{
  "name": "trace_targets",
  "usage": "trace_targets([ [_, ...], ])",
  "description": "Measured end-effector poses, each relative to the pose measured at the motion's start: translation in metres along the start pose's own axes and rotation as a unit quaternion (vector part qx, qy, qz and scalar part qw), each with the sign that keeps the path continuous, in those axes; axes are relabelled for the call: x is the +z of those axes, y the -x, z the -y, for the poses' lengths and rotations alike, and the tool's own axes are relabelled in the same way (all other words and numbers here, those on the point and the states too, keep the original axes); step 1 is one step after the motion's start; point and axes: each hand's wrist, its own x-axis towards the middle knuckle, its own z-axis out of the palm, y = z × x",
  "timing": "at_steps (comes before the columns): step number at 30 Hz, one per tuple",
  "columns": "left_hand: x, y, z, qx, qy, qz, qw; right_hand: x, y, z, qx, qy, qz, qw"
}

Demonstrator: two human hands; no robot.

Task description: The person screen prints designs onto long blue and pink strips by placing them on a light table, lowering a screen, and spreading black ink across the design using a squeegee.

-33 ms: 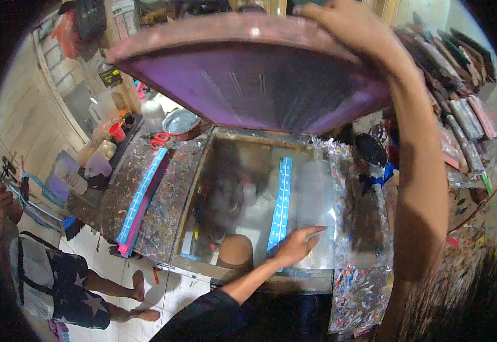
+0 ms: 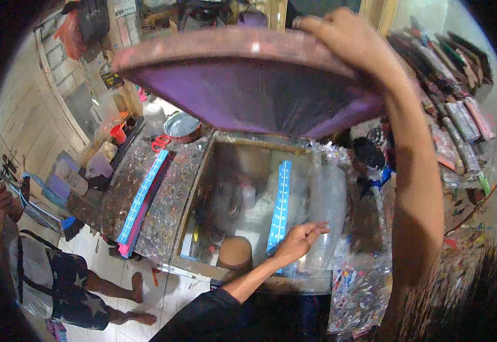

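My right hand (image 2: 345, 37) grips the top edge of a silk-screen frame (image 2: 248, 48), holding it tilted up above the table, its purple mesh (image 2: 203, 88) facing down. Below it, my left hand (image 2: 299, 242) reaches over the glass tabletop (image 2: 225, 196). Its thumb and forefinger look pinched at a clear plastic sheet (image 2: 327, 199), which bulges up in a curl along the right of the glass. Just left of that sheet lies a blue printed strip (image 2: 281, 199) with white marks, its near end partly hidden by my left hand.
A stack of blue and pink strips (image 2: 143, 199) rests on the paint-spattered left board, near red scissors (image 2: 160, 142) and a tub (image 2: 182, 126). Squeegees (image 2: 453, 97) pile up at the far right. Another person (image 2: 60, 273) stands at the left.
My left fingers have gone from stretched out to pinched. The clear sheet, flat before, now curls up toward the right. The frame has dipped slightly in view.
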Motion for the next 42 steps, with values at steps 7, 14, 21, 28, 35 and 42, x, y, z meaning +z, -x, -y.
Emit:
trace_targets([
  [7, -0.144, 0.103, -0.142, 0.155, -0.605, -0.394, 0.674, 0.018, 0.162, 0.152, 0.048, -0.187, -0.255, 0.947],
  [14, -0.121, 0.216, 0.012, 0.068, -0.561, -0.038, 0.824, 0.079, 0.302, 0.203, 0.133, -0.389, 0.361, 0.837],
  [21, -0.117, 0.206, 0.000, 0.013, -0.494, -0.038, 0.868, 0.078, 0.317, 0.255, 0.092, -0.358, 0.352, 0.860],
  [28, -0.120, 0.204, -0.007, -0.009, -0.508, -0.003, 0.862, 0.298, 0.212, 0.148, 0.169, -0.132, 0.238, 0.947],
  [35, -0.112, 0.214, 0.050, -0.001, -0.500, -0.024, 0.866, 0.315, 0.212, 0.091, 0.076, -0.280, 0.290, 0.912],
  [42, -0.116, 0.215, 0.070, -0.017, -0.467, 0.004, 0.884, 0.347, 0.212, 0.053, -0.002, -0.314, 0.289, 0.904],
])
